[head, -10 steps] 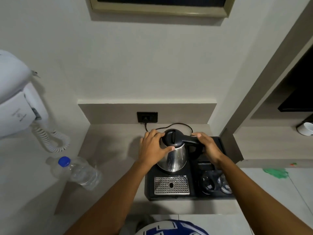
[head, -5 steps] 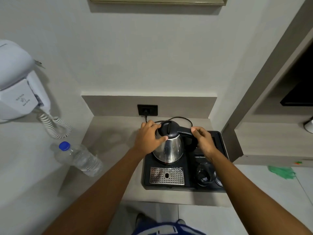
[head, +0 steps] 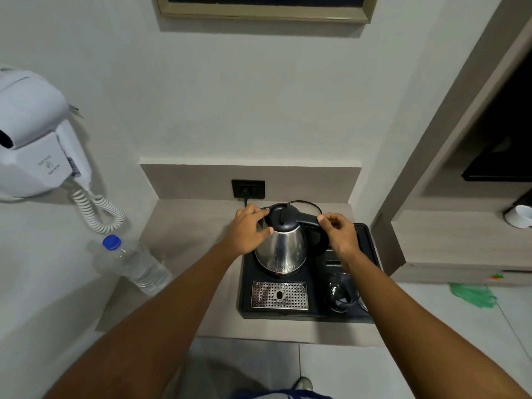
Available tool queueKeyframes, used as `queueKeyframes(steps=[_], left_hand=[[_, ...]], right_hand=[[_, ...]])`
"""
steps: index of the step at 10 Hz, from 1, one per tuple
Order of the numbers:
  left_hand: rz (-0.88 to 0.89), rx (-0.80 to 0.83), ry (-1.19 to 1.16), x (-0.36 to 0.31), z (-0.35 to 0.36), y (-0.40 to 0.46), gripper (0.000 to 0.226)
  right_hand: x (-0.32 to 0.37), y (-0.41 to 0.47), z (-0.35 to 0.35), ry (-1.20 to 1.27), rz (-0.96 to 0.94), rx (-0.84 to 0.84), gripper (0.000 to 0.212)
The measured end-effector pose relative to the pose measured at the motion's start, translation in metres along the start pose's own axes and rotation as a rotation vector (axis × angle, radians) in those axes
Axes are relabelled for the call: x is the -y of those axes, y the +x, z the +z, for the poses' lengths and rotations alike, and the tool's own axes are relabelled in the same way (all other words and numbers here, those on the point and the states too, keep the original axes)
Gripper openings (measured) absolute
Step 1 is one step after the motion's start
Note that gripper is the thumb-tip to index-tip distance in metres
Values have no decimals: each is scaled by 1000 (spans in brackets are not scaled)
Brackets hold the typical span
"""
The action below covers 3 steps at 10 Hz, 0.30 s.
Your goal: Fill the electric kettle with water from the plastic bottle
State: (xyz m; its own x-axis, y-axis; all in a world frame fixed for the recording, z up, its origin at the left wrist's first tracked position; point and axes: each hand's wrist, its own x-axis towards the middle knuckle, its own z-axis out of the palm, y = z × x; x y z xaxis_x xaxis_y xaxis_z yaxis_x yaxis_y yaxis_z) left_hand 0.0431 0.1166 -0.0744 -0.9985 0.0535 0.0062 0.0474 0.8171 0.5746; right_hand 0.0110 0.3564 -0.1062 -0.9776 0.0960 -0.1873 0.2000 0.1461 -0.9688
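Note:
The electric kettle [head: 283, 250], steel with a black lid and handle, stands on a black tray [head: 371, 237] on the counter; its lid is closed. My left hand [head: 247, 233] cups the kettle's left side just under the lid, thumb on the steel body. My right hand [head: 341, 236] is at the handle, with thumb and forefinger pinched on the handle's top end. The clear plastic bottle [head: 138, 269] with a blue cap on stands at the counter's left edge, apart from both hands.
The tray also holds a metal drip grate [head: 279, 295] and an upturned glass [head: 341, 292]. The kettle's cord runs to a wall socket [head: 248, 189]. A wall-mounted hair dryer [head: 37, 139] with a coiled cord hangs at left. A shelf unit stands at right.
Both hands stay at the kettle. My right hand has slipped from around the handle to a pinch at its top end. The view has shifted a little.

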Motion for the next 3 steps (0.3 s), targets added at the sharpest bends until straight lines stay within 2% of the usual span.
queueKeyframes(steps=[1,2,3], left_hand=[[21,133,32,-1,-13,-7,65],[44,174,59,1,-25,-9,67],[115,149,179,5,-57,-7,75]], right_hand=[[7,-11,1,-57,-14,-45,32],[15,-18,6,-136,-39,20,51],[37,-31,12,-250,-82,33,76]])
